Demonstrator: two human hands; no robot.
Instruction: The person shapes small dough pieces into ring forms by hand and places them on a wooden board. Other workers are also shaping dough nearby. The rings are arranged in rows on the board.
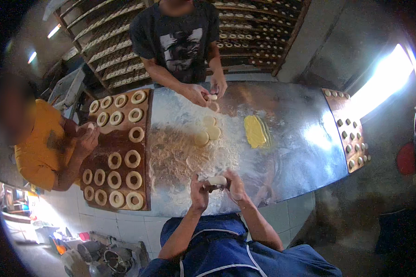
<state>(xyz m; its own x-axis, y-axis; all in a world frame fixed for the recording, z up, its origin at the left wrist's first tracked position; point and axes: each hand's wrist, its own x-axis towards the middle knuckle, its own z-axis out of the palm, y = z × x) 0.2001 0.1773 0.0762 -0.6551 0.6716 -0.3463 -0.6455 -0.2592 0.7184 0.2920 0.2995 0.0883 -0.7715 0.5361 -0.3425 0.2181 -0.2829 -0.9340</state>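
My left hand [199, 194] and my right hand [235, 187] grip a pale ring of dough [217, 180] between them, held over the floured near edge of the metal table [300, 161]. The fingers of both are curled round it, with the right ones slightly blurred. Flat dough rounds [201, 137] lie in the loose flour beyond my hands, and a smeared yellow slab [255, 131] of soft fat lies to their right.
A wooden board of dough rings [143, 184] covers the table's left end, another with small dough pieces [353, 164] its right end. A person in dark top [175, 41] works opposite, one in orange [44, 152] at left. Racks [249, 18] stand behind.
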